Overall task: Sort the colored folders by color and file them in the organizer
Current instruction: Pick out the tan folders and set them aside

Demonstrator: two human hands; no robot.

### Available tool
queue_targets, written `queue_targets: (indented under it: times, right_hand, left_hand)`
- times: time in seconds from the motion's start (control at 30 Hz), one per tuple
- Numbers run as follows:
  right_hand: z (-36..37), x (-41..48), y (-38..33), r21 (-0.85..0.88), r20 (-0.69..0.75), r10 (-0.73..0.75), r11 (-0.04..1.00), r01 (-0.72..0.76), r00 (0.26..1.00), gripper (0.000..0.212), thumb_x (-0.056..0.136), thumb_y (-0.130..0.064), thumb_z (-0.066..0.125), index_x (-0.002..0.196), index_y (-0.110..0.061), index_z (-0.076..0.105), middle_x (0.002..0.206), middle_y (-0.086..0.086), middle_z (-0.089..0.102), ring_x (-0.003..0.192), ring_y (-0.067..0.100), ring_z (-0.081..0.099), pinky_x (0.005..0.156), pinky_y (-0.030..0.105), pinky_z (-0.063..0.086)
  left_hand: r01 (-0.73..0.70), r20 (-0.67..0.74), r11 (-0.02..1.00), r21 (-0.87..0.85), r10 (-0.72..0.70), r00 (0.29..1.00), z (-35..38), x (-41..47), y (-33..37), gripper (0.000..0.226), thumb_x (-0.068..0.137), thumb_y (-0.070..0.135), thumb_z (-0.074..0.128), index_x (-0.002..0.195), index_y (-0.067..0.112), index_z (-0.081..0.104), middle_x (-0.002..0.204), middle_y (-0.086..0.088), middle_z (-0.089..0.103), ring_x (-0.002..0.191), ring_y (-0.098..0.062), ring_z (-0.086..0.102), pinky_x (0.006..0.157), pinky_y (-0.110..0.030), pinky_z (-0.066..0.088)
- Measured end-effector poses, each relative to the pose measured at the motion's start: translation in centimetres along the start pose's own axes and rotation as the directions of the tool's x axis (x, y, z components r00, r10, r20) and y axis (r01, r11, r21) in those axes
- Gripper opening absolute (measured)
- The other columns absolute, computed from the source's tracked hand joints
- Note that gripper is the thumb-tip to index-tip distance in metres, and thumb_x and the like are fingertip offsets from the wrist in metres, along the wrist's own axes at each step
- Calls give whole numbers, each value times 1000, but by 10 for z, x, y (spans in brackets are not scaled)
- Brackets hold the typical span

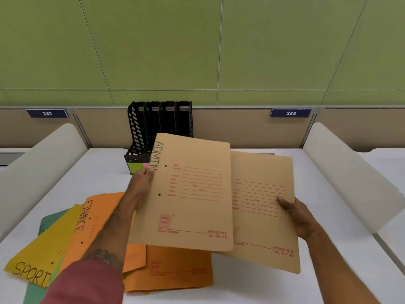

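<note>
- The left hand [141, 183] is gripping the spine edge of the tan folder marked ADMIN [192, 194], which is being held above the middle of the table [105, 172].
- The right hand [295, 212] is pinching the second tan folder [265, 218] at its right edge, thumb lying on top and fingers hidden beneath.
- The ADMIN folder is overlapping the second one's left side.
- The organizer [140, 132] is standing at the table's far edge, showing no folders inside.
- Judgement: the pair is needing squaring, spines aligned, before going into one slot together.
- Counting: two tan folders in hand. At least two orange folders [175, 266], one yellow folder [50, 244] and at least one green folder [52, 218] are lying at the near left corner. The organizer is showing four slots.
</note>
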State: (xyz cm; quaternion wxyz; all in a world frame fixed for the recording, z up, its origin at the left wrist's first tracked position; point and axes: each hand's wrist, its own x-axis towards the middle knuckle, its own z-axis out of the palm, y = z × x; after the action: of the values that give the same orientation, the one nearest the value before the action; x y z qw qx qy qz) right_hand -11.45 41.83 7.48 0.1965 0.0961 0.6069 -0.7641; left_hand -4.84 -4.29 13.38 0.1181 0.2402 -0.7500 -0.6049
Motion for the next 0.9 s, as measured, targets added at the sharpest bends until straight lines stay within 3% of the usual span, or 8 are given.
queue_targets:
  times: [0.2, 0.33, 0.4, 0.5, 0.63, 0.8, 0.9]
  right_hand:
    - [30, 0, 8, -25, 67, 5, 1000, -3, 998, 49, 89, -27, 71, 132, -9, 58, 124, 21, 68, 112, 45, 65, 97, 68, 47]
    - [41, -2, 16, -7, 118, 12, 1000, -11, 993, 47, 97, -43, 58, 132, -12, 59, 125, 20, 67, 113, 45, 64, 95, 66, 49]
    - [46, -5, 18, -17, 125, 15, 1000, -12, 992, 51, 98, -51, 50, 130, -13, 62, 124, 19, 68, 112, 44, 66, 93, 64, 51]
    - [56, -8, 20, -43, 68, 32, 999, -29, 997, 59, 99, -59, 38, 123, -14, 69, 117, 16, 72, 105, 37, 70, 87, 55, 57]
    - [65, -12, 22, -33, 0, 60, 998, -60, 998, 68, 98, -65, 27, 117, -17, 72, 111, 13, 75, 100, 33, 73, 80, 48, 60]
    - [70, -18, 27, -82, -24, 38, 996, -40, 999, 64, 95, -69, 31, 114, -23, 71, 107, 8, 77, 96, 31, 74, 76, 48, 61]
    - [67, -20, 31, -90, -26, 28, 995, -31, 999, 51, 100, -56, 42, 118, -17, 69, 109, 10, 76, 97, 33, 74, 83, 51, 60]
  left_hand:
    - [81, 99, 995, -62, -75, 992, 51, -27, -24, 27, 103, 34, 47, 114, 16, 64, 101, -10, 75, 90, -30, 72, 84, -52, 58]
    - [148, 184, 983, -112, -126, 975, 68, -37, -38, 30, 103, 37, 47, 118, 15, 61, 103, -9, 75, 93, -29, 72, 84, -54, 58]
    - [196, 240, 968, -156, -155, 958, 74, -42, -40, 30, 102, 37, 49, 123, 16, 54, 106, -9, 74, 91, -27, 73, 75, -47, 60]
    - [276, 337, 938, -208, -197, 921, 82, -49, -40, 32, 99, 40, 55, 125, 25, 45, 106, -9, 73, 88, -25, 74, 66, -40, 60]
    - [296, 360, 927, -229, -201, 911, 90, -57, -42, 33, 99, 39, 55, 127, 25, 43, 106, -8, 73, 85, -23, 75, 63, -39, 60]
    - [216, 368, 953, -213, -126, 921, 95, -60, -46, 36, 102, 40, 46, 133, 21, 51, 110, -6, 74, 95, -24, 74, 79, -46, 60]
    - [180, 364, 965, -193, -100, 926, 101, -61, -46, 36, 103, 41, 45, 130, 20, 56, 108, -6, 75, 95, -25, 74, 85, -49, 59]
